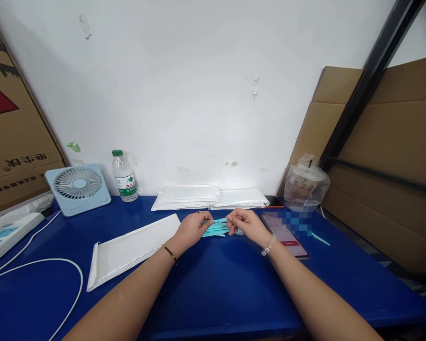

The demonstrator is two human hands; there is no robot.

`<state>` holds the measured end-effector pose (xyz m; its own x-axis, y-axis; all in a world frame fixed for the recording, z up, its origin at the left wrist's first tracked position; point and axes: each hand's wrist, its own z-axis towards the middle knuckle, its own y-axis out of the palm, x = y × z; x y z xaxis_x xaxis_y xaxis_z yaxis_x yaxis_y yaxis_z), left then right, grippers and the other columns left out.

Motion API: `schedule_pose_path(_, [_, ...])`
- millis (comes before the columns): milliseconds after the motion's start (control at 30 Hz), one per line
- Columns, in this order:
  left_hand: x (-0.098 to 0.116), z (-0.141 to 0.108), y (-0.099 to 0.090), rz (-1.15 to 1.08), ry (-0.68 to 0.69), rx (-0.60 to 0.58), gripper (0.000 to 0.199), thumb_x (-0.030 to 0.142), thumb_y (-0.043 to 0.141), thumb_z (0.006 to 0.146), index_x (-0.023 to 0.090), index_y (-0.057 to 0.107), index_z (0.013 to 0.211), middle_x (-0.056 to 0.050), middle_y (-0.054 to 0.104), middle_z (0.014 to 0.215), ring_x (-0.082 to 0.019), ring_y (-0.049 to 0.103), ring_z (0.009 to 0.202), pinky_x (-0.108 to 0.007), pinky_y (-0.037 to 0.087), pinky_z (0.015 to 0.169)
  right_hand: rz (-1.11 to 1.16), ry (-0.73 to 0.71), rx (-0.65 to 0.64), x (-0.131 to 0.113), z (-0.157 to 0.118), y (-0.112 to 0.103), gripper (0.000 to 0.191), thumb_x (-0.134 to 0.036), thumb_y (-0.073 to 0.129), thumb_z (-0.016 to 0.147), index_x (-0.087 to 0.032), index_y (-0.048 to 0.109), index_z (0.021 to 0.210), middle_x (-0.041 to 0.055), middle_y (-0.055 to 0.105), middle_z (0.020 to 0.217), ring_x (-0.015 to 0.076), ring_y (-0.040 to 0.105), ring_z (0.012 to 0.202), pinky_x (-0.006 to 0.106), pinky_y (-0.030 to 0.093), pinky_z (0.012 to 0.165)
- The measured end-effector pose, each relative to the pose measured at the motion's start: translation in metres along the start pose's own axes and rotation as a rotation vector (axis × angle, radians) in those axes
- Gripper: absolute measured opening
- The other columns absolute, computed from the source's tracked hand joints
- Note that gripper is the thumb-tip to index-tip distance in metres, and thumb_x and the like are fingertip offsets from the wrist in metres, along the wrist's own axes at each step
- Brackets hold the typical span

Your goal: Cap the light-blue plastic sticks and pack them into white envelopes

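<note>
Over the middle of the blue table, a small bundle of thin turquoise strips [216, 229] spans the space between my two hands; its exact kind cannot be made out. My left hand [192, 230] pinches the left end between thumb and fingers. At the right end, my right hand [248, 225] has its fingertips closed on the strips. A flat white padded envelope [135, 248] lies slanted beside my left hand. Just right of my right hand is a phone [282, 234] lying face up, its display partly blurred.
More white padded envelopes [188, 195] lie stacked by the wall. A blue fan [80, 188], a water bottle [124, 180] and a power strip [10, 237] with a white cable stand left. At right are a bagged drink cup [305, 184], a turquoise strip [320, 238] and cardboard [386, 180].
</note>
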<state>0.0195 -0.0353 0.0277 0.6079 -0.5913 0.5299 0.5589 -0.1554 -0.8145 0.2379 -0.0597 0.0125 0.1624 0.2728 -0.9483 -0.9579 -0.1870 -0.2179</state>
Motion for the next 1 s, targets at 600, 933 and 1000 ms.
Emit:
schedule_pose_path(600, [-0.010,0.003,-0.003,-0.067,-0.065,-0.013,0.034,0.042,0.036,0.085,0.018,0.059,0.080,0.001,0.059,0.072,-0.014,0.052,0.069,-0.024,0.037,0.064,0.040,-0.039,0.190,-0.016,-0.006,-0.029,0.033,-0.042,0.073,0.065,-0.016,0.066,0.082,0.0059,0.070,0.074,0.0203,0.068,0.073,0.034,0.054,0.072])
schedule_pose_path(933, [-0.007,0.003,-0.003,-0.055,-0.046,-0.030,0.033,0.042,0.038,0.085,0.019,0.061,0.083,0.000,0.062,0.076,-0.015,0.054,0.072,-0.024,0.037,0.065,-0.008,-0.008,0.122,-0.008,-0.005,-0.018,0.033,-0.041,0.070,0.069,-0.014,0.066,0.088,0.0079,0.071,0.074,0.0216,0.068,0.074,0.032,0.054,0.065])
schedule_pose_path(1000, [-0.007,0.003,-0.003,-0.053,-0.042,-0.024,0.033,0.042,0.038,0.085,0.019,0.061,0.083,0.000,0.062,0.076,-0.015,0.054,0.071,-0.024,0.037,0.064,-0.018,-0.012,0.136,-0.009,-0.005,-0.019,0.034,-0.042,0.070,0.069,-0.014,0.066,0.087,0.0076,0.070,0.073,0.0214,0.068,0.072,0.032,0.054,0.064])
